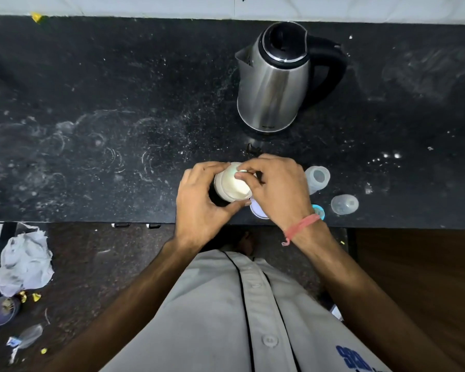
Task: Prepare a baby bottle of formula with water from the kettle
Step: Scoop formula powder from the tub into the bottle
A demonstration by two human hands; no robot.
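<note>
Left hand (199, 200): wrapped around formula jar (232, 183) at counter (118, 103) front edge | Right hand (274, 189): fingertips pinching scoop at jar mouth | Risk: powder spills if jar tips | Kettle (273, 79): behind, untouched

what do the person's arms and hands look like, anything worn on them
Both forearms are bare, with no sleeves in view and no gloves, rings or watch visible on the left hand or the right hand. The right wrist carries a red thread band, with a loose end hanging off it. The left wrist shows nothing worn.
</note>
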